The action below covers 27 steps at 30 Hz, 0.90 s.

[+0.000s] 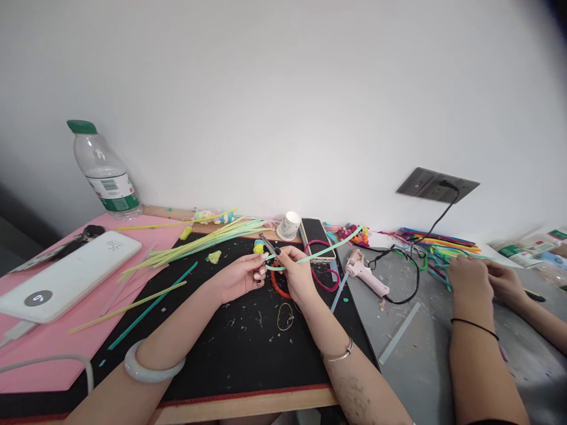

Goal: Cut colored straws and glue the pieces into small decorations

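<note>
Over the black mat (248, 348), my left hand (241, 276) and my right hand (295, 273) meet. My right hand pinches a light green pipe cleaner (325, 251) that runs up to the right. It also seems to hold small scissors (268, 245) near the fingertips. My left hand's fingers are closed on the pipe cleaner's near end, beside a small yellow and blue pom-pom piece (258, 247). A red ring (278, 284) lies under the hands.
A bundle of green and yellow pipe cleaners (199, 242), a power bank (66, 274), a bottle (106, 171), a paper cup (289, 225), a phone (315, 233) and a pink glue gun (365, 271) lie around. Another person's hands (482, 280) work at the right among coloured pipe cleaners.
</note>
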Available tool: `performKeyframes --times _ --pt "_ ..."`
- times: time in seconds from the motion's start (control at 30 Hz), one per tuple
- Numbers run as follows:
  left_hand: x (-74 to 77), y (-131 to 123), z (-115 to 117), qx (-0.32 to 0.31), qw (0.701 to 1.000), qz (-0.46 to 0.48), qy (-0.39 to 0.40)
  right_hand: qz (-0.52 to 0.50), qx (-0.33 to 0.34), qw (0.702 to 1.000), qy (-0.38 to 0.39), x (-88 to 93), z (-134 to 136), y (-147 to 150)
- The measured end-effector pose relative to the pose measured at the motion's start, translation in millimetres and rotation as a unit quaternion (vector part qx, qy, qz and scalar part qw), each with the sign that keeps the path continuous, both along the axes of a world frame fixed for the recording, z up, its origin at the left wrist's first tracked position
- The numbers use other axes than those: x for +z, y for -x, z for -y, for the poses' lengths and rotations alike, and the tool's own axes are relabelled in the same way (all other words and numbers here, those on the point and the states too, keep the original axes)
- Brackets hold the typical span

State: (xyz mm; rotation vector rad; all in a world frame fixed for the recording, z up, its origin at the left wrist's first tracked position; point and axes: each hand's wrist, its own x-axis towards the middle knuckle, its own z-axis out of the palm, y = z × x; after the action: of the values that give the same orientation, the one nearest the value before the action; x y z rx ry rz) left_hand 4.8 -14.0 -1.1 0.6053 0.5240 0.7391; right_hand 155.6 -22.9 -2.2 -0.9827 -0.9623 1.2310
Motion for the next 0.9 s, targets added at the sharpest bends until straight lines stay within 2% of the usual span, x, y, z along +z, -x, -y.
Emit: performKeyframes --times 0.37,0.67,0.83,0.9 --pt "-0.8 0.9 -0.7 0.004 1.0 -0.01 -0.025 0.008 0.003 1.0 -0.009 -0.9 -0.9 0.7" --pt "0.9 0.4 -1.5 0.013 0.999 0.004 -0.033 -0.044 0.044 0.998 0.0 -1.1 0.2 0.6" --pt "0.0 2.9 -2.3 0.054 0.998 -0.002 -0.04 -0.045 0.041 0.998 0.006 -0.4 0.4 1.6" --pt "0.9 2.6 -2.3 0.073 0.994 -0.034 -0.071 -0.036 0.026 0.999 0.009 -0.4 0.1 1.8"
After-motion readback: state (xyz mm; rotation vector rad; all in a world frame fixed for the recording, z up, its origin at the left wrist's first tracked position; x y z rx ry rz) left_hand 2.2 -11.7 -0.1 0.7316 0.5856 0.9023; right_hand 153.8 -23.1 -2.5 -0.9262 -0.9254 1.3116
